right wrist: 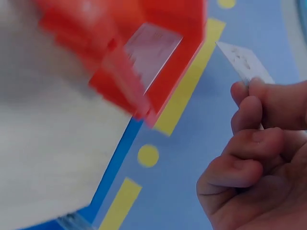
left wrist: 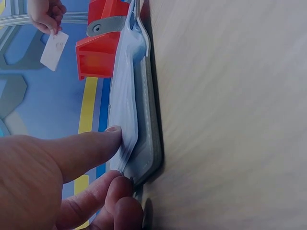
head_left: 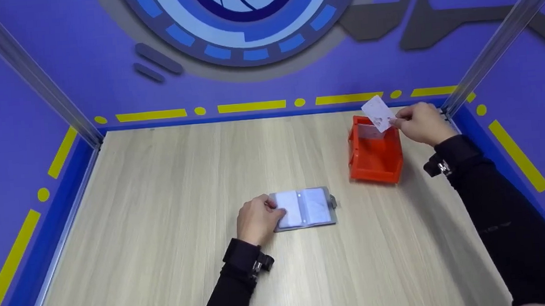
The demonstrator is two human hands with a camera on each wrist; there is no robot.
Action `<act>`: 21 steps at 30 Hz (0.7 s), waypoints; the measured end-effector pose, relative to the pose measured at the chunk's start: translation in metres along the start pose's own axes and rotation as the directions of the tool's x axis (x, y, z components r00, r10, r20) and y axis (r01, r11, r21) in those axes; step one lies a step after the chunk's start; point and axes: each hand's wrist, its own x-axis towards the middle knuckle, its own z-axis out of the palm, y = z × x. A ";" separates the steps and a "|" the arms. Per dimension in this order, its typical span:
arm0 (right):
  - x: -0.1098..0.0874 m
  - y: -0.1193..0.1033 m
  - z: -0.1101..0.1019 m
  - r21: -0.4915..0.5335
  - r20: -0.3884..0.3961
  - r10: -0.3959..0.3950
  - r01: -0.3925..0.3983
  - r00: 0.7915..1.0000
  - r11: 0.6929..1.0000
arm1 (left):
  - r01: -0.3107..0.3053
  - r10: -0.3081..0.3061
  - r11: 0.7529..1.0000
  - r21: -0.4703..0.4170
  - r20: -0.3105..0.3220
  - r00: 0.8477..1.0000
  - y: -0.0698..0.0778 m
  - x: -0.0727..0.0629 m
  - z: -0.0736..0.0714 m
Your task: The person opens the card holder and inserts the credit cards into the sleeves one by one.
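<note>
Right hand [head_left: 422, 122]: fingers pinching a card [head_left: 375, 112] (a bin [head_left: 375, 177] just beside them); left hand [head_left: 257, 220]: fingers pinching an open album [head_left: 317, 205].

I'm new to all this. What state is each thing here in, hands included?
Card album: open, lying on the table.
Album strap: unfastened.
Red bin: open-topped, a card inside.
Card in the bin: at the bin's far end.
Held card: raised, tilted, apart from the bin.
Left hand: holding the album's left edge.
Right hand: pinching the held card.
</note>
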 end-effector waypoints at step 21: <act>-0.064 -0.092 0.086 0.370 -0.012 -0.159 0.152 0.987 0.917 | -0.010 0.010 1.000 0.002 0.003 1.000 -0.001 0.000 0.001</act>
